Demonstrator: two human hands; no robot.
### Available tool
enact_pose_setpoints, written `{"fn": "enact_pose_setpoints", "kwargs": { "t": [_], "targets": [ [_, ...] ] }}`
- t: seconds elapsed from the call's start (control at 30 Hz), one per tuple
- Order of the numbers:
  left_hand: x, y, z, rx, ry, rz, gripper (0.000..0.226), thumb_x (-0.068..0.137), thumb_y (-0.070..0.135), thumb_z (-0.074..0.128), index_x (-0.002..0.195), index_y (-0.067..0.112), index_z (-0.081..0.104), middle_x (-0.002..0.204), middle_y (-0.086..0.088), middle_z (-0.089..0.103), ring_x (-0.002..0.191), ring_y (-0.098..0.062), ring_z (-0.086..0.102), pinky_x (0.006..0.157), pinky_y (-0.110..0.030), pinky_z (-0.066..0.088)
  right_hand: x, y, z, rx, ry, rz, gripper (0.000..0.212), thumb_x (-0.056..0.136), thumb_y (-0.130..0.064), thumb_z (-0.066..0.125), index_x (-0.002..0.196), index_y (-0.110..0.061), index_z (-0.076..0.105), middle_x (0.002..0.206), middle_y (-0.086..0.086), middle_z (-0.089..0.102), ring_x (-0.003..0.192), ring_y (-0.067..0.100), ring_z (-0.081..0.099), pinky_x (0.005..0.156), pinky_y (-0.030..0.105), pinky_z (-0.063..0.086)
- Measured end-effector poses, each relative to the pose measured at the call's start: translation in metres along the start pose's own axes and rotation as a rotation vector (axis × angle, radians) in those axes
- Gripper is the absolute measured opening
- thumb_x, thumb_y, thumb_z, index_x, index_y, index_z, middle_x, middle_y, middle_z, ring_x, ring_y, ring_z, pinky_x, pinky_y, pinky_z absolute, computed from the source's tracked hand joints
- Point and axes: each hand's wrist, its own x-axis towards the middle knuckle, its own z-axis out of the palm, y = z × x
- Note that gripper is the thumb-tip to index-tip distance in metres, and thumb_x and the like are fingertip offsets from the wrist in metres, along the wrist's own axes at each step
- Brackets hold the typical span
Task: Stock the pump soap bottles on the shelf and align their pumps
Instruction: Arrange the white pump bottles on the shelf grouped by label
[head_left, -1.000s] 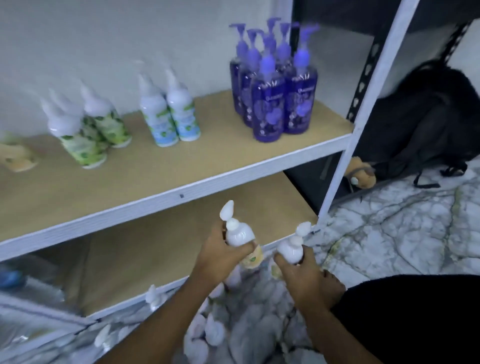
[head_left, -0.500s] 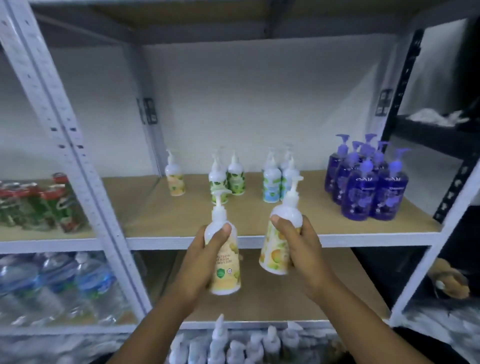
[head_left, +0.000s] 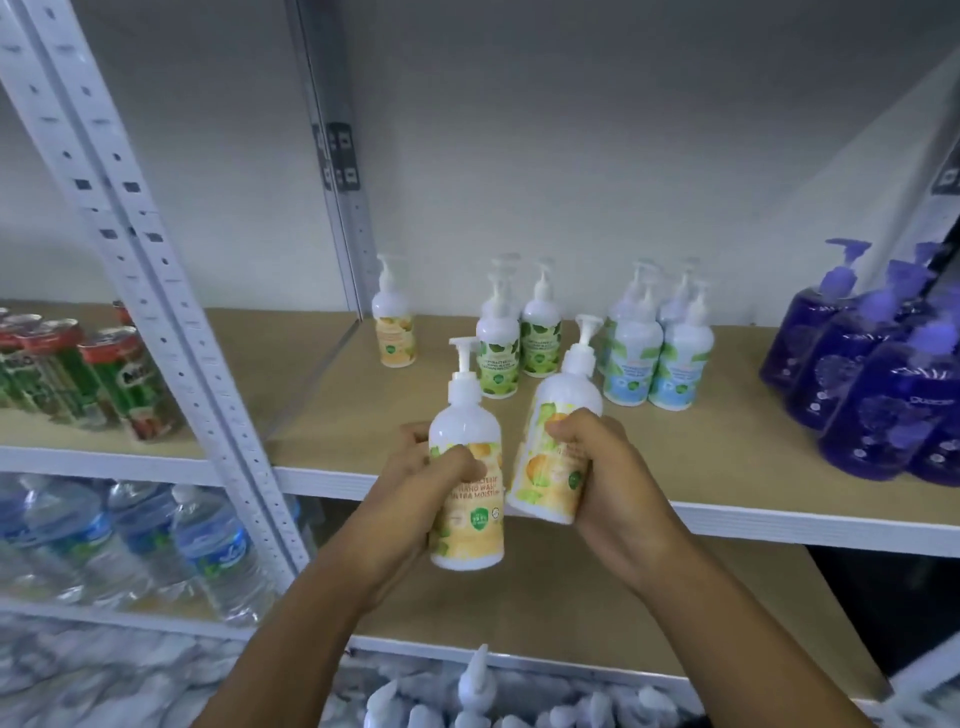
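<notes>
L bottle (head_left: 467, 467) upright, R bottle (head_left: 558, 447) tilted right

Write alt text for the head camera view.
Two hands, left hand and right hand, each hold an orange-label soap bottle, one upright, one tilted, before a shelf stocked with orange, green, blue and purple bottles.

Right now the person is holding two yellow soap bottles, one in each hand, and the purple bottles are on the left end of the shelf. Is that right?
Almost. The left hand and right hand do each hold a yellow soap bottle, but the purple bottles stand at the right end of the shelf, not the left. The head view shows it.
</notes>
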Motion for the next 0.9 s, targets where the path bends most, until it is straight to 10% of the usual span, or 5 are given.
{"fn": "enact_pose_setpoints", "kwargs": {
  "t": [0.23,0.57,0.73,0.9],
  "targets": [
    [0.003,0.007,-0.013,0.134,0.139,0.109,0.061,0.061,0.053,0.084,0.112,0.023,0.067,0.099,-0.002,0.077,0.09,-0.021,0.076,0.086,-0.05,0.06,0.003,0.006,0.007,-0.159,0.042,-0.124,0.044,0.081,-0.011,0.076,0.12,-0.014,0.057,0.107,0.007,0.074,0.094,0.021,0.073,0.081,0.043,0.058],
    [-0.018,0.012,0.004,0.167,0.107,0.224,0.021,0.093,0.037,0.063,0.108,0.025,0.07,0.097,0.0,0.077,0.091,-0.02,0.075,0.074,-0.036,0.061,-0.02,0.009,0.012,-0.305,0.04,-0.234,0.045,0.073,-0.023,0.084,0.113,-0.019,0.063,0.099,0.001,0.076,0.087,0.016,0.074,0.07,0.03,0.058],
    [-0.002,0.034,-0.005,0.178,0.049,0.143,0.06,0.074,0.063,0.072,0.117,0.023,0.063,0.105,-0.005,0.076,0.094,-0.03,0.075,0.089,-0.055,0.058,-0.018,0.004,0.012,-0.357,0.075,-0.284,0.045,0.076,-0.022,0.084,0.115,-0.023,0.062,0.1,-0.004,0.074,0.088,0.01,0.072,0.072,0.027,0.057],
    [0.011,0.032,-0.025,0.315,0.075,0.185,0.071,0.057,0.044,0.088,0.117,0.019,0.057,0.102,-0.011,0.074,0.094,-0.028,0.074,0.09,-0.055,0.058,-0.012,0.008,0.013,-0.415,0.062,-0.304,0.041,0.077,-0.02,0.083,0.113,-0.026,0.062,0.099,-0.006,0.074,0.086,0.007,0.072,0.069,0.021,0.054]
  ]
}}
